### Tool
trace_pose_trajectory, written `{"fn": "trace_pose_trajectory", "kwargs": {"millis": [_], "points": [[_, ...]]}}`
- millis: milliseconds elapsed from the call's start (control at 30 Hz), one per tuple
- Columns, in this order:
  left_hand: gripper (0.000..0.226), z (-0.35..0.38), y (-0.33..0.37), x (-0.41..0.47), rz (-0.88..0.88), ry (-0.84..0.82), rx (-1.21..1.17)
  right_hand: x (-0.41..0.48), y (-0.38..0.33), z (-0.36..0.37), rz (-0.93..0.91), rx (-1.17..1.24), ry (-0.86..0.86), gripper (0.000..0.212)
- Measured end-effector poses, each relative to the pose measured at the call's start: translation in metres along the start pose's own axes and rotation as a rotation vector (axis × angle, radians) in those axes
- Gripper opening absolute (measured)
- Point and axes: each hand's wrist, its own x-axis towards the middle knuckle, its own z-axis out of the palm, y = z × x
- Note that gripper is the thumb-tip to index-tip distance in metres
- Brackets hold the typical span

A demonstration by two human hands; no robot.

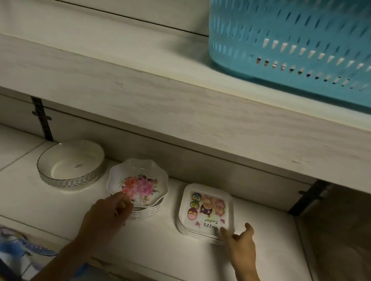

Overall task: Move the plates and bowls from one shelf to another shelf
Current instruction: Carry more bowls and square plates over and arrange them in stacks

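Head view: the upper shelf (185, 105) runs above the stack of flowered plates (146, 211), and a blue basket (321, 40) stands on it, up and to the right of that stack. The lower shelf (160, 247) bears the stack. A round white bowl (68, 166) sits just left of it and a stack of square owl plates (206, 211) near its right. The left hand (107, 213) pinches the near rim of the stack's top plate. The right hand (240, 244), right of the stack, touches the square plates' front corner with fingers outstretched.

Stacked floral plates (138, 185) (owl plates (207, 209) beside)
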Motion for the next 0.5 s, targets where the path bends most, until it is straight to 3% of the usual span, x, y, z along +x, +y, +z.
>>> {"fn": "trace_pose_trajectory", "kwargs": {"millis": [167,333,500], "points": [[0.003,-0.015,-0.010,0.008,-0.033,0.078,0.015,-0.006,-0.013,0.005,-0.220,-0.178,-0.020,0.036],[0.020,-0.030,-0.028,0.026,-0.070,0.115,-0.026,-0.007,-0.046,0.032,-0.307,-0.217,-0.090,0.016],[0.038,-0.034,-0.048,0.060,-0.064,0.018,-0.026,-0.008,-0.073,0.079,-0.332,-0.229,-0.230,0.027]]}}
